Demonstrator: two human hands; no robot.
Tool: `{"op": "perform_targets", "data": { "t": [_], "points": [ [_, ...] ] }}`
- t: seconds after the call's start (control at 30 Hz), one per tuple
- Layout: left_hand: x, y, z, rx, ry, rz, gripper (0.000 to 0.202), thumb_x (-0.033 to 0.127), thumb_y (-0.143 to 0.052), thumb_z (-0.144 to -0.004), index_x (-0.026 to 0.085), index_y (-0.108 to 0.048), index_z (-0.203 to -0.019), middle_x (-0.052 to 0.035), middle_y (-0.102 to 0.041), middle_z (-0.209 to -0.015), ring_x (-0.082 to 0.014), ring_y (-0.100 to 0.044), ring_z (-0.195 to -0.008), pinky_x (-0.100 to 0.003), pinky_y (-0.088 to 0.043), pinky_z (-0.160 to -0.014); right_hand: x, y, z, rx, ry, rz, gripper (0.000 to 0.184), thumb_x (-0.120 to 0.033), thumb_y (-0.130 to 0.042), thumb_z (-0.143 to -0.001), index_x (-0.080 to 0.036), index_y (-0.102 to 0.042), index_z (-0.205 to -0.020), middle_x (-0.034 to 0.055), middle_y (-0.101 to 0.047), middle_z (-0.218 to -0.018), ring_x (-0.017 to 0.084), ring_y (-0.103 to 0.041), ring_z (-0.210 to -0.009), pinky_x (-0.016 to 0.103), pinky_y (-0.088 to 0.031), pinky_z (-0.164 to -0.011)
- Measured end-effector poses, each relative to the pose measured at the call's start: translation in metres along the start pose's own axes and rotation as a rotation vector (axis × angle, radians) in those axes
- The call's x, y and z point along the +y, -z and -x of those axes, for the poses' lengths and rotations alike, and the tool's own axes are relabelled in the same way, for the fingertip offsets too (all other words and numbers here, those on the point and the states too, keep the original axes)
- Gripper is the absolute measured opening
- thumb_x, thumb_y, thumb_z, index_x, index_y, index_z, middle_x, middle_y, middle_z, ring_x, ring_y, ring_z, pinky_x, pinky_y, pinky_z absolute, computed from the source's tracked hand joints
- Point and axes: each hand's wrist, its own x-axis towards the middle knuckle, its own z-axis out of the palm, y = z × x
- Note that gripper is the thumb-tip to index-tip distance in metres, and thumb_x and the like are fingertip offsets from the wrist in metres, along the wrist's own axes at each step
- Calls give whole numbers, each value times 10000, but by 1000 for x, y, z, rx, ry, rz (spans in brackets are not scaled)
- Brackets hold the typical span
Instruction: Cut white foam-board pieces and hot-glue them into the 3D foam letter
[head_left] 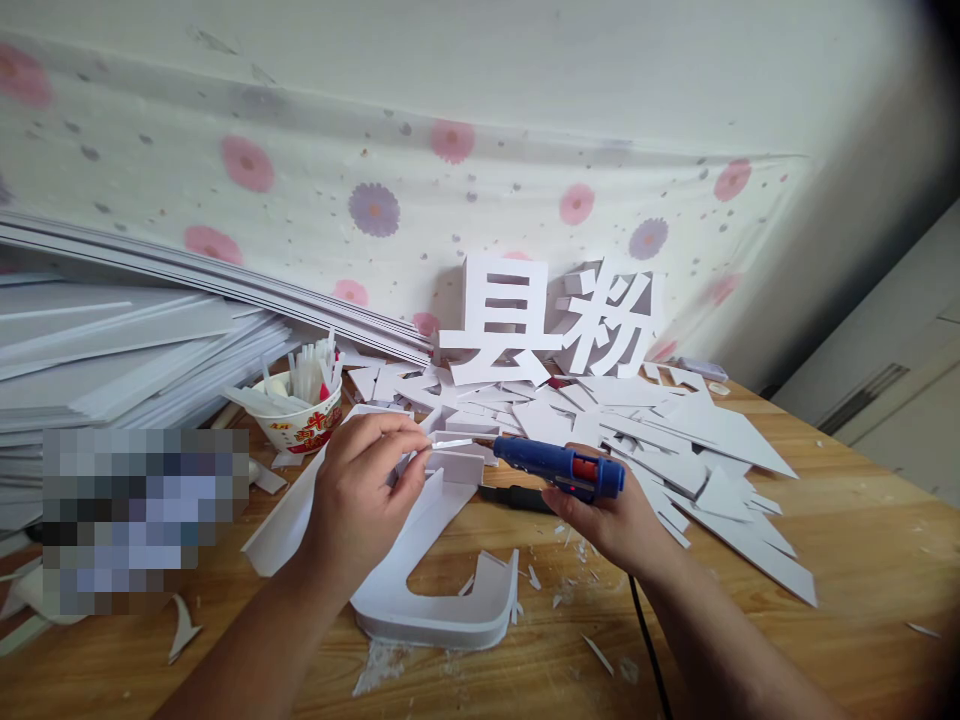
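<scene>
My left hand (367, 490) pinches a small thin white foam strip (452, 443) between thumb and fingers, held just above a large white foam letter shape (431, 590) lying on the wooden table (840, 560). My right hand (607, 520) grips a blue hot glue gun (559, 465). Its nozzle points left toward the strip's end. A black cord (645, 640) runs down from the gun along my right forearm.
Two finished white foam characters (555, 315) stand against the flowered cloth at the back. White offcuts (675, 440) litter the table behind and to the right. A stack of white sheets (127, 340) fills the left. A printed bowl (300, 420) holds strips.
</scene>
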Motion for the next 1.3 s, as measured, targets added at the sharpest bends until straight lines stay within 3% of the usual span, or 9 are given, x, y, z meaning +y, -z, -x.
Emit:
{"op": "perform_targets", "data": {
  "t": [0.17,0.43,1.3],
  "points": [
    [0,0,-1,10,-2,-11,129,66,-615,-811,184,-621,-863,-51,-646,-889,-198,-631,-847,-383,-521,-771,-1,2,0,-10,-24,-25,178,-319,-618,-757,-192,-500,-716,-10,-485,-645,131,-418,-583,267,-353,-527],
    [0,0,0,-6,0,-7,123,55,-616,-807,166,-632,-855,-63,-651,-892,-208,-634,-858,-386,-518,-776,-9,0,0,-32,52,-76,199,-277,-618,-764,-199,-455,-680,-20,-437,-642,116,-392,-567,243,-307,-492],
    [-2,1,0,0,-20,-6,134,51,-623,-803,166,-631,-871,-61,-646,-899,-202,-625,-856,-394,-514,-779,0,3,-1,-14,-60,-14,160,-322,-601,-747,-190,-512,-729,-11,-487,-661,138,-422,-598,282,-358,-545]
  ]
}}
